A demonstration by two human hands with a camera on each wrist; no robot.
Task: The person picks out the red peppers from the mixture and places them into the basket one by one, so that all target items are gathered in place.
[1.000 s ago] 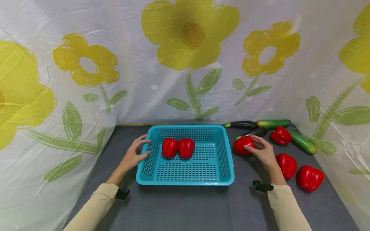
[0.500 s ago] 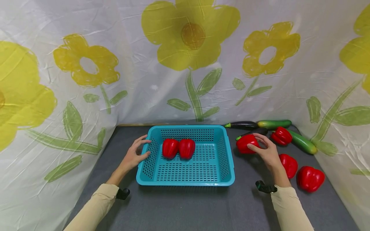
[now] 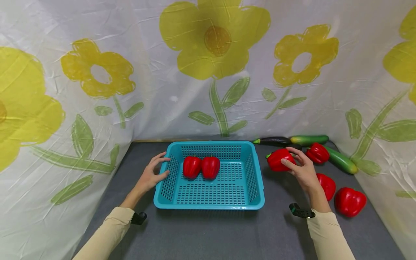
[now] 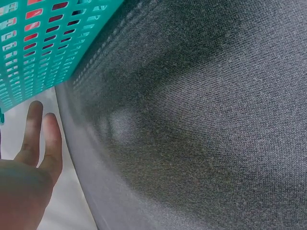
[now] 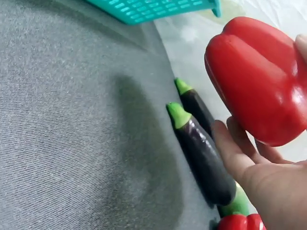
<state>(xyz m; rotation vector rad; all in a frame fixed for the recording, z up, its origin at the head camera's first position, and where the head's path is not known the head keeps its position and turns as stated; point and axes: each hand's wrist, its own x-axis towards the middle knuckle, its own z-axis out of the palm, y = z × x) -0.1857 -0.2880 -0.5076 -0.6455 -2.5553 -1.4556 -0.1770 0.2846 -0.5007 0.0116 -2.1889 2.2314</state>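
Observation:
My right hand (image 3: 304,170) holds a glossy red bell pepper (image 3: 278,160) between thumb and fingers, to the right of the turquoise basket (image 3: 208,206). In the right wrist view the pepper (image 5: 256,81) hangs above the table, its shadow on the cloth. My left hand (image 3: 152,174) is at the basket's left rim, thumb and fingertips over it. The left wrist view shows two straight fingers (image 4: 32,132) beside the perforated basket wall (image 4: 43,52). Inside the basket, two red bell peppers lie side by side, a left one (image 3: 191,167) and a right one (image 3: 210,167).
Three more red bell peppers lie on the right: one at the back (image 3: 317,153), one partly behind my right wrist (image 3: 326,185), one nearer the front (image 3: 350,202). Eggplants (image 5: 204,163) and green cucumbers (image 3: 340,160) lie along the back. A flowered curtain (image 3: 156,90) surrounds the dark cloth-covered table (image 3: 208,234).
My right hand has lifted the bell pepper and moved it slightly right and back, away from the basket. The left hand and the basket have stayed where they were.

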